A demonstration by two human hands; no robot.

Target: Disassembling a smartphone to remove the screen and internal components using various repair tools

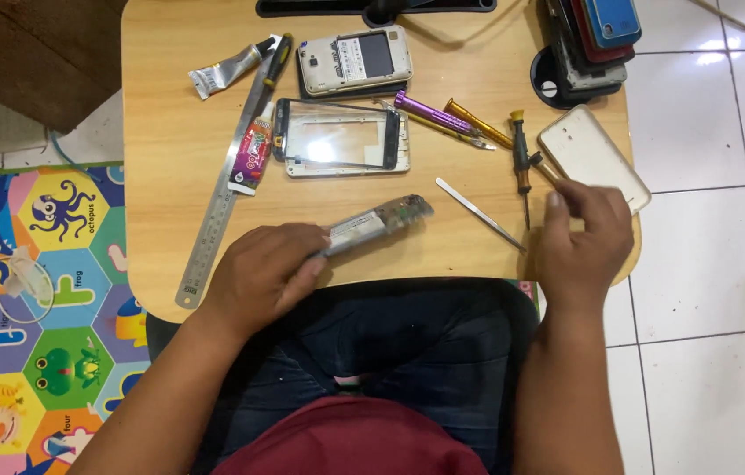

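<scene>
Phone part: a narrow, partly transparent phone part (pixel 378 222) lies tilted at centre frame, near the front edge of the tabletop (pixel 170 158), one end inside the left hand.
Left hand: the left hand (pixel 262 273), lower centre-left, has its fingers curled and pinching the near end of the phone part.
Right hand: the right hand (pixel 582 242), right of centre, is loosely curled with fingertips down beside the white back cover (pixel 594 167); whether it pinches anything cannot be told.
Step in hand: judged as disassembly or repair work, the part held steady while the other hand goes to the tools.
Next move calls for: likely a fine tool and a firm grip on the part, so it does not slip.
Tools near right hand: tweezers (pixel 480 214) lie just left of it; a black-and-yellow screwdriver (pixel 522 163) above them; a purple driver (pixel 436 114) and a gold driver (pixel 478 125) further up.
Screen frame: an empty glass and frame (pixel 339 138) lies at upper centre, with an opened phone body (pixel 355 60) above it.
Ruler: a steel ruler (pixel 218 207) runs diagonally at left.
Packages: a flat red and purple sachet (pixel 253 157) rests against the ruler; a crumpled silver tube (pixel 227 70) lies at upper left.
Cases: a stack of phone cases (pixel 592 40) sits at upper right, a blue one on top.
Floor: a coloured play mat (pixel 29 290) with animal pictures, lower left.
</scene>
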